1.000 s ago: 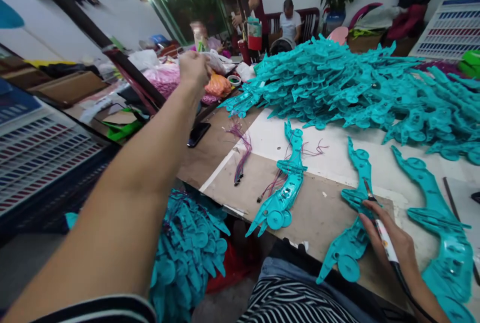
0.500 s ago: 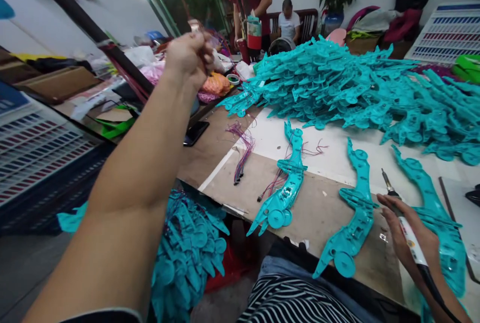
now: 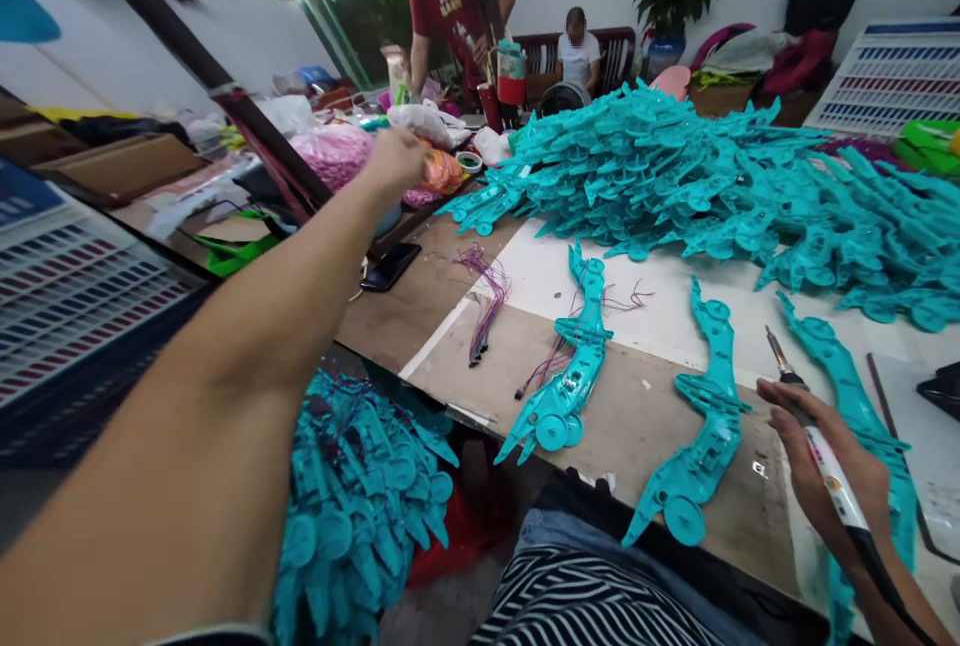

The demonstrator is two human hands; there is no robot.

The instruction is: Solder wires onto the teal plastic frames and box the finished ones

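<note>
My left arm stretches far out to the table's back left. My left hand (image 3: 394, 161) is seen from behind with its fingers curled, close to an orange bag (image 3: 441, 169); whether it holds anything is hidden. My right hand (image 3: 821, 471) grips a soldering iron (image 3: 829, 471) like a pen, tip raised just above the table. The tip points between two teal plastic shells, one (image 3: 705, 441) to its left and one (image 3: 844, 376) under my wrist. A third teal shell (image 3: 574, 381) with thin wires lies further left.
A large heap of teal shells (image 3: 712, 171) fills the back of the table. More teal shells (image 3: 360, 496) are piled below the table edge at left. A wire bundle (image 3: 487, 301) and a phone (image 3: 386, 268) lie nearby. A standing person (image 3: 450, 11) and a seated person (image 3: 577, 51) are behind.
My left hand, raised half a second ago, has dropped and reached further out toward the bags. My right hand lifted the soldering iron off the middle shell and moved right.
</note>
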